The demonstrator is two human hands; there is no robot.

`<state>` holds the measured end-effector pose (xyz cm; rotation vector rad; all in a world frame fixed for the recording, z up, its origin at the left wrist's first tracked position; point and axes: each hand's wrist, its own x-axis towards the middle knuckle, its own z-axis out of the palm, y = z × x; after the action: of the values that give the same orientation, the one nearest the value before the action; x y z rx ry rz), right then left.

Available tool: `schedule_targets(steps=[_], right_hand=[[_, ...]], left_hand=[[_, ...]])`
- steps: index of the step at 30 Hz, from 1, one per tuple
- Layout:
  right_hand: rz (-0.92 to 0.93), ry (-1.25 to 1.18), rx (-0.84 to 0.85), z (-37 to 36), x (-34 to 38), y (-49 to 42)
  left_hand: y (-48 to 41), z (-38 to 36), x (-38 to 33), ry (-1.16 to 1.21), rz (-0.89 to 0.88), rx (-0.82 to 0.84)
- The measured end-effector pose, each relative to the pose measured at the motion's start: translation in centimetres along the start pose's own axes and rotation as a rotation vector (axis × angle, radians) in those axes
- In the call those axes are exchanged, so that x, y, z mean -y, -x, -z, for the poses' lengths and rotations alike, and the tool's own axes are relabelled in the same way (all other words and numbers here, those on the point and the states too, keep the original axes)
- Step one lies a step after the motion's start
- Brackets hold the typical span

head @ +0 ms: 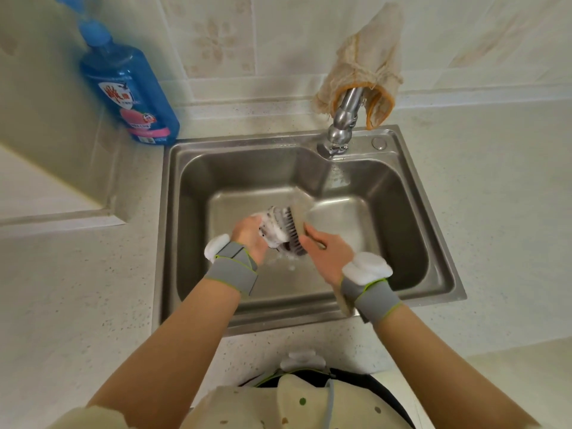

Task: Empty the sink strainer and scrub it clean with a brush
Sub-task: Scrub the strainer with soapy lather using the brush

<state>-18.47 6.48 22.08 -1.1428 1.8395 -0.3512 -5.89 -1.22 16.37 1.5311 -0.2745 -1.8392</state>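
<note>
Over the middle of the steel sink [411,193], my left hand [249,238] grips the sink strainer [272,226], a small perforated metal piece covered in white foam. My right hand [328,255] holds a scrubbing brush [295,226] with a pale back and dark bristles. The bristles press against the strainer's right side. Foam hides most of the strainer, and the brush is blurred. Both wrists wear grey straps with white pads.
A blue bottle of dish soap [130,88] stands on the counter at the sink's back left corner. The faucet [342,125] rises at the back right with a beige cloth [365,63] draped over it. Pale speckled counter [77,289] surrounds the sink.
</note>
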Motion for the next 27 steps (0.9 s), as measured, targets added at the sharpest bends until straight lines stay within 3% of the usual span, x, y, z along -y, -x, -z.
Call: schedule_targets(steps=[5, 10, 15, 18, 20, 23, 27], right_hand=[[0.036, -0.026, -0.046, 0.4, 1.4, -1.3], [0.009, -0.022, 0.008, -0.6, 0.3, 0.1], [0.000, -0.078, -0.047, 0.9, 1.0, -1.6], [-0.021, -0.008, 0.017, 0.2, 0.6, -0.5], [0.018, -0.048, 0.017, -0.4, 1.2, -0.3], [0.006, -0.036, -0.028, 0.6, 1.7, -1.5], [-0.045, 0.065, 0.041, 0.5, 0.4, -0.1]], left_hand=[[1.7, -0.7, 0.5, -0.040, 0.025, 0.061], [0.1, 0.1, -0.8, -0.089, -0.038, -0.135], [1.0, -0.5, -0.2, -0.053, 0.049, 0.028], [0.4, -0.1, -0.9, -0.046, 0.010, -0.046], [0.3, -0.3, -0.7, -0.107, 0.029, -0.110], [0.5, -0.9, 0.2, -0.166, 0.033, -0.059], [0.6, -1.4, 0.0, -0.329, -0.093, -0.127]])
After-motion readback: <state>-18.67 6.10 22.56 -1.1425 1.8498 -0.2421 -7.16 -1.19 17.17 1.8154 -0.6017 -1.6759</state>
